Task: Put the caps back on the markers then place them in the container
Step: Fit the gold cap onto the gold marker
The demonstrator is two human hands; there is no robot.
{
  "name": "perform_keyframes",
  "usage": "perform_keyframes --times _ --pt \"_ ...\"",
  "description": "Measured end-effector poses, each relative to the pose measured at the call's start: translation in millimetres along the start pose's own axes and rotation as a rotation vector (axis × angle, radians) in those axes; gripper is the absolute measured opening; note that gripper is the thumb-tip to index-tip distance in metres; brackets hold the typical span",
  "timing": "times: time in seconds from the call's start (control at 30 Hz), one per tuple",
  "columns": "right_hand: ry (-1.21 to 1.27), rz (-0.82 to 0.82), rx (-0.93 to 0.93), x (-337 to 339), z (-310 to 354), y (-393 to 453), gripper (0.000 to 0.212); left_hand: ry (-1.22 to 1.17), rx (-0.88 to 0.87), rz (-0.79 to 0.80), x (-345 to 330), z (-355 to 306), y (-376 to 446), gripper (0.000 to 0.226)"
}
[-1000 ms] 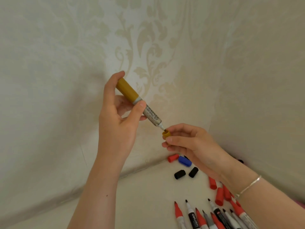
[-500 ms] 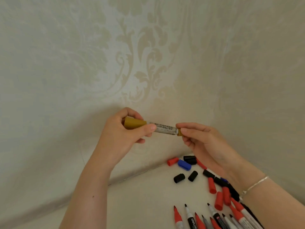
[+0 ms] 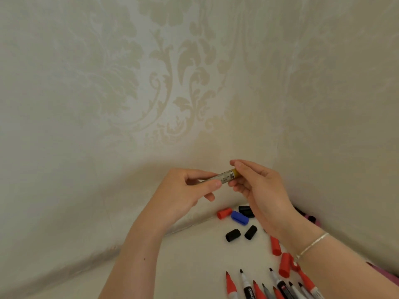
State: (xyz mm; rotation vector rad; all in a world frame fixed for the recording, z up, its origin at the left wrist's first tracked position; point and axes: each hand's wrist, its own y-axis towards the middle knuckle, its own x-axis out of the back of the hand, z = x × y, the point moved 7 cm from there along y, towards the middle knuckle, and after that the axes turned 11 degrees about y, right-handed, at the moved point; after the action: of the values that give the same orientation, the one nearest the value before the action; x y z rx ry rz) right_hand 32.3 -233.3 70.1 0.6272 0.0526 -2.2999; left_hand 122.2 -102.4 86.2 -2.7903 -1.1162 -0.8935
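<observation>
Lower now, both hands have closed in: my left hand [image 3: 183, 188] grips the yellow marker [image 3: 224, 177] while my right hand [image 3: 257, 186] pinches its cap [image 3: 235, 172] on; container next, unseen.

Hidden, cropped, unreadable

The left hand [image 3: 185, 190] covers most of the yellow marker [image 3: 226, 176]; its label print is too small to read. The right hand [image 3: 259, 186] hides the cap end. The uncapped markers [image 3: 246, 285] are cut off by the bottom edge. The right wrist hides part of the red caps [image 3: 285, 264].
</observation>
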Motion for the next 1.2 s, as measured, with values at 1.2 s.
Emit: perform_keyframes --times 1.2 --pt "-1.533 0.734 -0.558 -8.1 -62.8 -68.7 0.013 1.078 0.386 0.411 -33.7 91.8 7.3 0.047"
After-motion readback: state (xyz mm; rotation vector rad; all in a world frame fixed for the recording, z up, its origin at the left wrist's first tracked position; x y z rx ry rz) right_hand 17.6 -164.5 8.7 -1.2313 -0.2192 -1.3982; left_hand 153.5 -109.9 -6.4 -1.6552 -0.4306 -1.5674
